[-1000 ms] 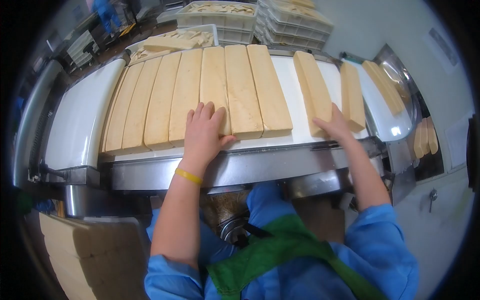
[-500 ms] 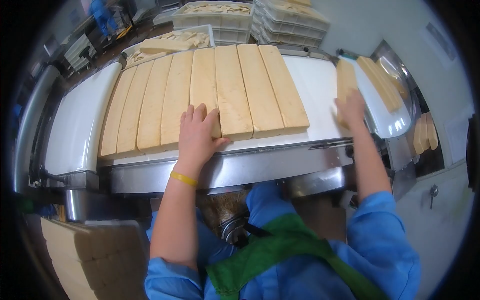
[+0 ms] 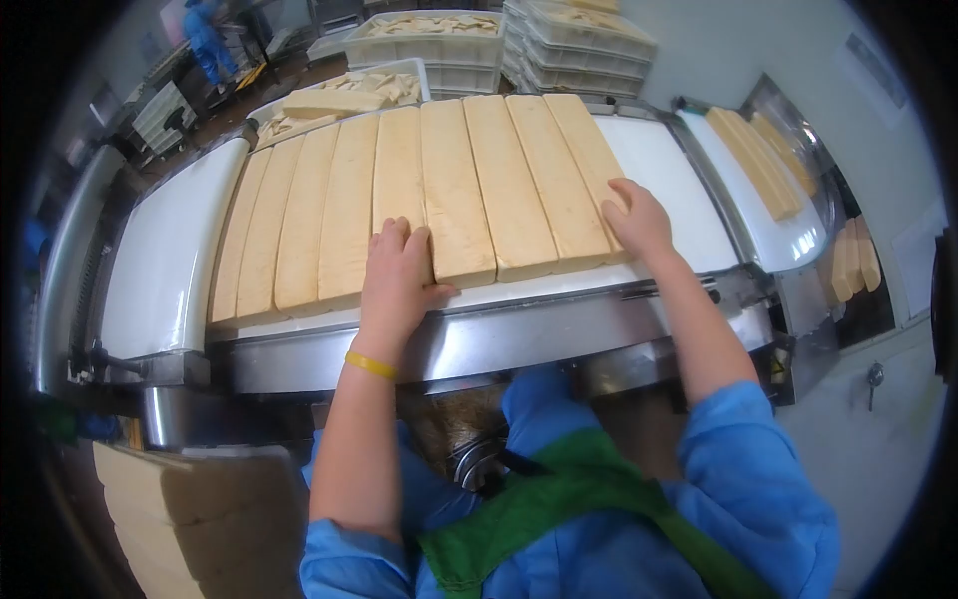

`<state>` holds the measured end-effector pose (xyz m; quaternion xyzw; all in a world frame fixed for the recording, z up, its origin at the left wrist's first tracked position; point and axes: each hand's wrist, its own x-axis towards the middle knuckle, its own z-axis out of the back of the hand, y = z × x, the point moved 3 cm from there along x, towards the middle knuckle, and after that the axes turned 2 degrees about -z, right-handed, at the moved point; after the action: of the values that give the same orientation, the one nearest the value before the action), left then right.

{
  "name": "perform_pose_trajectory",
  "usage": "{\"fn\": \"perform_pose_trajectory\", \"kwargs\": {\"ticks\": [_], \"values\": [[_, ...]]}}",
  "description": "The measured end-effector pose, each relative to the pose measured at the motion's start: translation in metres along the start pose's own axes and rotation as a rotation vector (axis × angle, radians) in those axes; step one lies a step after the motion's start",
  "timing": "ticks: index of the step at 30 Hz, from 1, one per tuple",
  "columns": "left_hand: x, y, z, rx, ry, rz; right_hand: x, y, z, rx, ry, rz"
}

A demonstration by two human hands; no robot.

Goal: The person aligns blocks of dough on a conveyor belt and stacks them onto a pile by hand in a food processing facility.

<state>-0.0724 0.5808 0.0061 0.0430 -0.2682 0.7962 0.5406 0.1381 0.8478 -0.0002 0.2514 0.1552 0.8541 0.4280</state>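
Long pale-yellow blocks lie side by side in a row across a white conveyor belt. My left hand rests on the near ends of the middle blocks, fingers spread and thumb out to the right. At the row's right end, my right hand touches the long side of the last block, its fingers bent and its thumb apart. That block sits against its neighbour.
Two more blocks lie on a white surface at right. Beyond the belt, a white crate holds broken pieces, with stacked crates behind. A metal rail runs along the near edge. One person in blue stands far left.
My right hand has moved left from the belt's right end, bringing a block up to the row. The row looks shifted slightly. My left hand stays on the middle blocks.
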Motion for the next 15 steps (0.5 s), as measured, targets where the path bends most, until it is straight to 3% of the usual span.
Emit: {"fn": "perform_pose_trajectory", "kwargs": {"ticks": [6, 9, 15], "values": [[-0.008, 0.004, 0.004, -0.029, -0.019, -0.036, -0.053, 0.001, 0.007, 0.057, -0.239, 0.333], [-0.011, 0.008, 0.01, -0.028, -0.025, -0.075, -0.095, 0.016, 0.003, 0.129, -0.16, 0.337], [-0.021, 0.021, 0.028, 0.056, -0.013, -0.029, -0.117, 0.028, -0.01, 0.09, -0.251, 0.331]]}}
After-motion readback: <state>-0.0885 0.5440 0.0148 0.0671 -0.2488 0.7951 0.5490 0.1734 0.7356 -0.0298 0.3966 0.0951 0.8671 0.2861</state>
